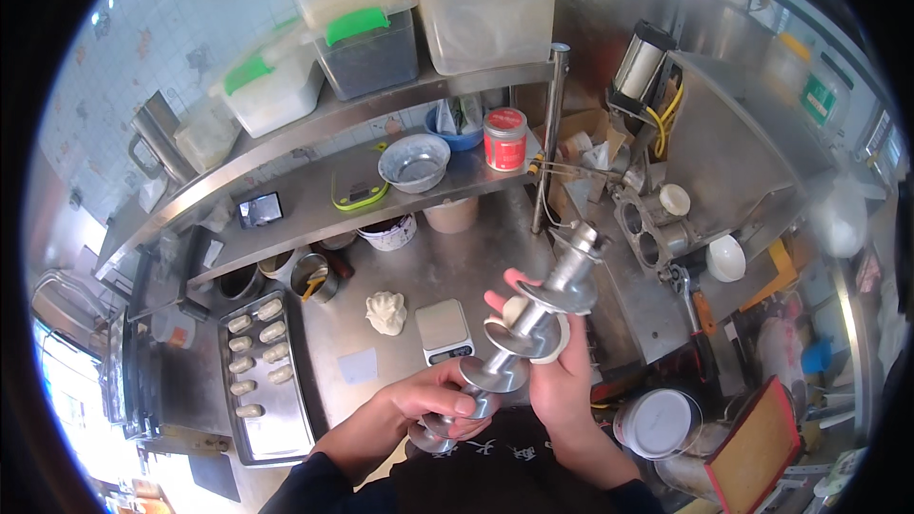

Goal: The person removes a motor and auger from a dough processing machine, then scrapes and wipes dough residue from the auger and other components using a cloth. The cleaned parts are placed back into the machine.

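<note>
Both my hands hold a shiny metal screw auger (530,320) slantwise before my dark apron. My left hand (444,400) grips its lower end, the thumb lying over the shaft between the flights. Around its upper part, from behind, is my right hand (560,371), with pale dough (553,346) between palm and metal. The small digital scale (444,332) sits just beyond, beside a lump of dough (385,313) and a plastic dough scraper (358,366). At left, a metal tray (275,435) bears several small dough pieces (273,331) in two rows.
A steel shelf (300,232) carries a green kitchen scale (359,189), a bowl (414,163) and a red-labelled jar (505,139). On the right stand a machine with a two-hole metal housing (640,228), a ratchet wrench (692,307) and a lidded white bucket (653,422).
</note>
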Demonstrator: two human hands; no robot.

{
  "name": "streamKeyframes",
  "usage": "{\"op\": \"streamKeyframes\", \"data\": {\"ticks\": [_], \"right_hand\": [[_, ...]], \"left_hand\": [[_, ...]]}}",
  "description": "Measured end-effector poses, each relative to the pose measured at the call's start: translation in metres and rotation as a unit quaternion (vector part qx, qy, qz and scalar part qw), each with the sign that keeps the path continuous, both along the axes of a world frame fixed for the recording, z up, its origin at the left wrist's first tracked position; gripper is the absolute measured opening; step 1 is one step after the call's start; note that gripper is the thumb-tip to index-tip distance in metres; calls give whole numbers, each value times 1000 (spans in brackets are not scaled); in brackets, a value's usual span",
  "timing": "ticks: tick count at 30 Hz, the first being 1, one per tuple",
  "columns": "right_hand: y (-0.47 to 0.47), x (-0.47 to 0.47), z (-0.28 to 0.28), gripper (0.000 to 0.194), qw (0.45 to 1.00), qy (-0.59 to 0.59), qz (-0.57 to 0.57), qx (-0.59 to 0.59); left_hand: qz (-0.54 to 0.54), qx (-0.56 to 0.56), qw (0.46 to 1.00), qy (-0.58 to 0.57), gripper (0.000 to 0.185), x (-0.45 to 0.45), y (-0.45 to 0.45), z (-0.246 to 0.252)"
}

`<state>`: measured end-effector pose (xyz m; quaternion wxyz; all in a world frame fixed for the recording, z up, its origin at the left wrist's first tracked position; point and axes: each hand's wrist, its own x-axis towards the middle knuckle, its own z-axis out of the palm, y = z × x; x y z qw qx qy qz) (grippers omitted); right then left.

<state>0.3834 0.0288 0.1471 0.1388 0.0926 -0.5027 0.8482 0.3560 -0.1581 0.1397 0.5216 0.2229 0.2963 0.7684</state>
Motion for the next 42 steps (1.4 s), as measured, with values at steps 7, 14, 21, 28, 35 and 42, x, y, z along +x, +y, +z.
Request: {"op": "streamKeyframes", "data": {"ticks": [7,14,21,28,35,42], "right_hand": [[62,14,8,86,939,-5,342,-31],[21,-8,4,105,852,88,424,-294],[5,-75,-28,76,771,56,506,-383],[54,-62,-67,48,877,-134,200,-417],[90,-14,-55,43,954,-148,27,-259],[89,0,-25,39,967,12,2,-256]], "left_hand": [[-17,-114,991,64,33,1,-4,9],[-41,-141,985,90,36,19,8,3],[-250,147,932,-216,40,8,22,-22],[131,-193,931,280,40,11,4,31],[384,-354,657,543,23,3,11,28],[225,-243,906,263,30,-9,3,13]]}}
